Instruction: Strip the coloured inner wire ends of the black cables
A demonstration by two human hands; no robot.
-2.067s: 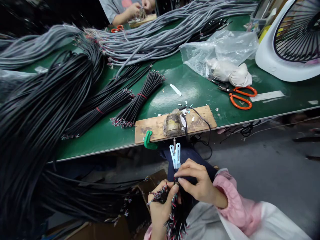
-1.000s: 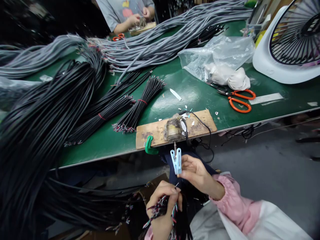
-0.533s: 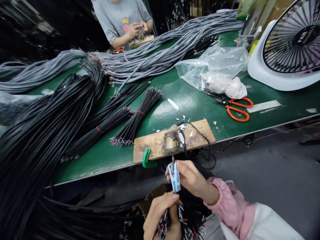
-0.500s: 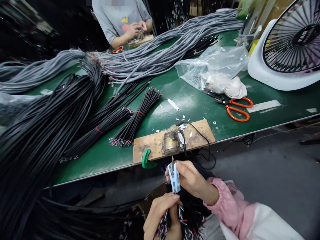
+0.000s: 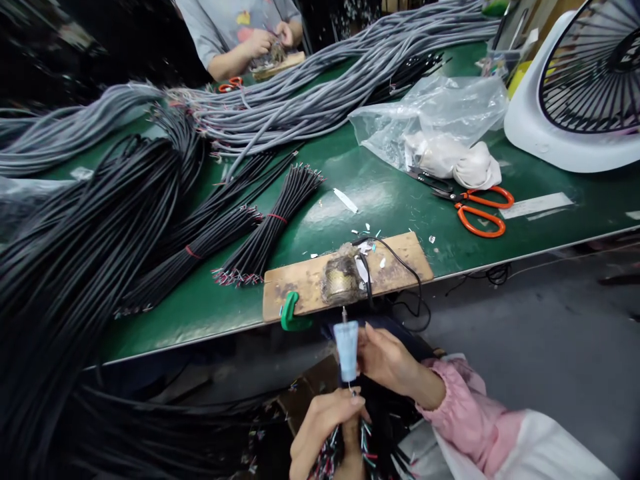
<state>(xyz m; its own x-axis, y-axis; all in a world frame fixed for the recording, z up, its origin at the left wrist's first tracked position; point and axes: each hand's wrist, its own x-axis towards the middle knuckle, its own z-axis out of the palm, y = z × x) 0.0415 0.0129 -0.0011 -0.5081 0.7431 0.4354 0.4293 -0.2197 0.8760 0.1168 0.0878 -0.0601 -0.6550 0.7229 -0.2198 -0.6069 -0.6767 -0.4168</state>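
My right hand [image 5: 387, 360], in a pink cuff, has its fingers closed at the right side of a light blue clip [image 5: 347, 350]. Its broad flat face is turned towards me. A thin metal tip [image 5: 344, 313] sticks up from the clip's top. Directly below, my left hand [image 5: 325, 420] pinches a thin wire [image 5: 351, 385] that reaches the clip's lower end. Black cables with red, white and green wire ends [image 5: 369, 443] hang under and beside my left hand. How the wire joins the clip is too small to tell.
A wooden board [image 5: 295, 283] with a worn metal-mesh lump [image 5: 343, 280] lies at the table edge by a green clamp [image 5: 293, 313]. Black cable bundles [image 5: 280, 220] lie left, grey cables [image 5: 300, 100] behind. Orange-handled scissors [image 5: 483, 212] and a fan [image 5: 530, 127] are right. A co-worker's hands [image 5: 267, 43] work opposite.
The light blue clip has turned, from showing its narrow open side to showing its flat face. My right fingers have shifted slightly right. My left hand keeps its pinch below.
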